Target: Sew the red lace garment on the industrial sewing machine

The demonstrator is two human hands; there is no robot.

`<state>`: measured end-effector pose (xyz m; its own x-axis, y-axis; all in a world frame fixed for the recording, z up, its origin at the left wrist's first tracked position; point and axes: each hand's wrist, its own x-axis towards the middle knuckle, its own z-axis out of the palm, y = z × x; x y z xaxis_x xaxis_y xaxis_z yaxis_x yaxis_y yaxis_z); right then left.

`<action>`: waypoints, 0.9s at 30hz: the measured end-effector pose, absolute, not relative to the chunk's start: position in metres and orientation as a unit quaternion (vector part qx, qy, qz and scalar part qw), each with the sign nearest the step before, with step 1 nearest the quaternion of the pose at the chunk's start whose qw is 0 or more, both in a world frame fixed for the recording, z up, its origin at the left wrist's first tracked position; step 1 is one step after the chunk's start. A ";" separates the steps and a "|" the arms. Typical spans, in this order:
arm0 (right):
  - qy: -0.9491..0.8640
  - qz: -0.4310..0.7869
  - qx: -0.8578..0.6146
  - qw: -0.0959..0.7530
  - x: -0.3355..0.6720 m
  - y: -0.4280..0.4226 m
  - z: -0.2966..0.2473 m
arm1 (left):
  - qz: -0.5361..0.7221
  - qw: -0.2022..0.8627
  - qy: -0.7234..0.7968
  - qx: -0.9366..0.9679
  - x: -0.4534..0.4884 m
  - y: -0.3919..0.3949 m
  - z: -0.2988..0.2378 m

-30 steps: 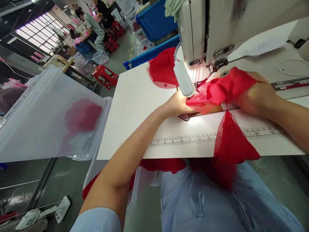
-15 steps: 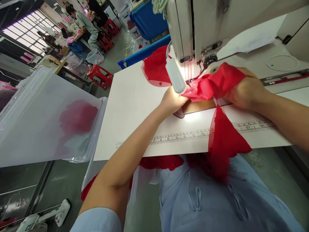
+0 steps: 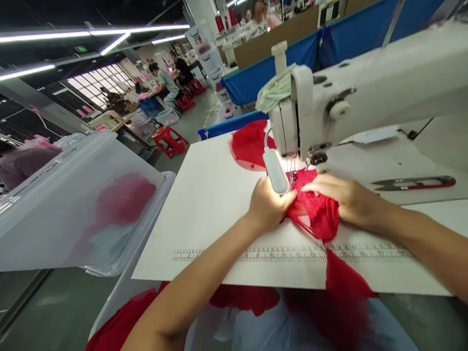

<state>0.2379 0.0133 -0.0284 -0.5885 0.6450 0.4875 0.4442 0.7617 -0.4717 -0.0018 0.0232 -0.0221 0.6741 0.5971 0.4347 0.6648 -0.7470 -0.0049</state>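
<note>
Red fabric (image 3: 321, 219) lies bunched under the needle and presser foot (image 3: 293, 178) of a white sewing machine (image 3: 365, 92). My left hand (image 3: 268, 204) grips the fabric's left edge, thumb against it, just below the white lamp (image 3: 276, 171). From the right, my right hand (image 3: 347, 195) holds the bunch, its fingertips near the presser foot. A narrow strip joins the bunch to a red piece (image 3: 343, 275) that hangs over the table's front edge. Behind the lamp lies another red piece (image 3: 248, 144) with a sheer border.
Thread snips (image 3: 415, 183) lie on the machine bed at right. A printed ruler (image 3: 272, 255) runs along the white table (image 3: 204, 195). At left stands a translucent bin (image 3: 120, 161); more red fabric (image 3: 124, 317) hangs below the table. Red stools (image 3: 170, 140) and co-workers (image 3: 164, 83) are farther back.
The view has tilted up, showing more of the machine and room. My right hand has moved left, its fingers closer to the presser foot. The fabric is now bunched lower, nearer the ruler.
</note>
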 end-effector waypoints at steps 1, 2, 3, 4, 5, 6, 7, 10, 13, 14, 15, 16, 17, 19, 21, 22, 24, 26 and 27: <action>-0.887 0.113 -0.312 0.321 0.238 0.013 -0.031 | -0.217 0.101 -0.342 -0.909 -0.001 0.022 -0.024; -0.892 0.074 -0.314 0.317 0.237 0.013 -0.033 | -0.228 0.119 -0.334 -0.907 -0.001 0.021 -0.024; -0.895 0.047 -0.314 0.314 0.237 0.012 -0.034 | -0.239 0.129 -0.326 -0.906 0.000 0.021 -0.024; -0.897 0.029 -0.313 0.310 0.237 0.012 -0.035 | -0.245 0.134 -0.316 -0.907 0.002 0.021 -0.022; -0.900 0.019 -0.309 0.308 0.236 0.012 -0.036 | -0.245 0.130 -0.307 -0.910 0.003 0.021 -0.021; -0.902 0.017 -0.303 0.306 0.236 0.012 -0.037 | -0.239 0.120 -0.300 -0.916 0.004 0.021 -0.019; -0.904 0.016 -0.300 0.304 0.236 0.012 -0.037 | -0.229 0.107 -0.300 -0.920 0.005 0.021 -0.017; -0.904 0.007 -0.304 0.300 0.234 0.013 -0.040 | -0.195 0.090 -0.311 -0.926 0.007 0.018 -0.013; -0.905 -0.012 -0.306 0.296 0.232 0.014 -0.042 | -0.162 0.120 -0.309 -0.930 0.004 0.010 -0.012; -0.904 -0.021 -0.304 0.298 0.231 0.014 -0.042 | -0.151 0.126 -0.311 -0.930 0.002 0.007 -0.011; -0.905 -0.028 -0.302 0.298 0.230 0.014 -0.041 | -0.139 0.128 -0.315 -0.930 0.001 0.004 -0.010; -0.906 -0.033 -0.299 0.298 0.230 0.014 -0.040 | -0.129 0.126 -0.318 -0.931 -0.001 0.001 -0.009; -0.906 -0.034 -0.298 0.298 0.229 0.013 -0.039 | -0.122 0.124 -0.320 -0.931 -0.002 -0.002 -0.009; -0.909 -0.022 -0.291 0.298 0.229 0.012 -0.038 | -0.112 0.123 -0.320 -0.933 -0.004 -0.005 -0.009; -0.910 -0.007 -0.284 0.301 0.229 0.012 -0.038 | -0.109 0.132 -0.320 -0.932 -0.006 -0.006 -0.011; -0.910 -0.004 -0.283 0.303 0.230 0.011 -0.038 | -0.111 0.139 -0.320 -0.931 -0.007 -0.007 -0.013; -0.910 -0.010 -0.286 0.300 0.231 0.010 -0.041 | -0.117 0.146 -0.320 -0.929 -0.007 -0.007 -0.016; -0.908 -0.026 -0.295 0.298 0.231 0.010 -0.043 | -0.122 0.144 -0.319 -0.929 -0.007 -0.007 -0.019; -0.906 -0.032 -0.300 0.297 0.231 0.010 -0.044 | -0.125 0.144 -0.320 -0.928 -0.007 -0.007 -0.020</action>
<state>0.2310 0.0097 -0.0435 -0.6444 0.5240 0.5569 0.5624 0.8182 -0.1192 -0.0070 -0.0067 -0.0198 0.7646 0.5574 0.3235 0.6294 -0.7539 -0.1885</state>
